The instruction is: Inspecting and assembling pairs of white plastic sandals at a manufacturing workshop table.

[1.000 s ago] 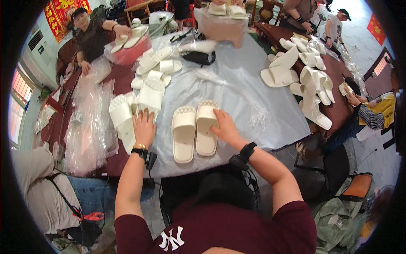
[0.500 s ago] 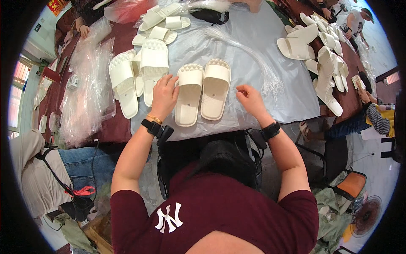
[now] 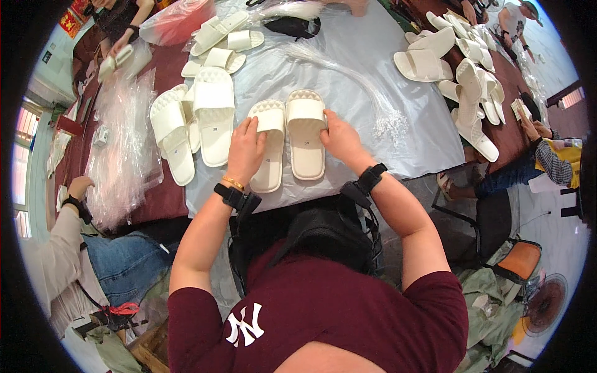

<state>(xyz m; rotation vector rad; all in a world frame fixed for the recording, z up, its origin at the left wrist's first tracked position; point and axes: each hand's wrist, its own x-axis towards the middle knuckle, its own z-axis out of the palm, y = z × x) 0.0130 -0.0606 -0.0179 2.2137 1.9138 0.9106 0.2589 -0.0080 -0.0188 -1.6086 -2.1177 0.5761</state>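
Observation:
Two off-white slide slippers lie side by side before me, soles up under their wide straps, toes pointing away. My left hand [image 3: 247,150] presses its closed fingers to the outer edge of the left slipper [image 3: 268,169], at the strap. On the other side, my right hand [image 3: 343,140] pinches the strap's outer edge on the right slipper [image 3: 307,155]; the thumb is partly hidden. A narrow gap parts the slippers near the heels. Just left of my left hand, an upright-laid slipper [image 3: 213,99] overlaps another, and a third slipper [image 3: 172,127] rests beside them.
Grey plastic sheeting [image 3: 413,133] covers the table. A bundle of clear plastic fasteners [image 3: 367,87] lies at centre right, clear plastic bags [image 3: 118,143] at left. More slippers [image 3: 469,99] are piled at right. Co-workers sit or stand around; an orange-seated chair [image 3: 519,259] is at right.
Both hands have closed in on the slipper pair, the right hand moving left onto the right slipper. At far left a co-worker now holds a slipper, and another co-worker's hand has appeared by the bags.

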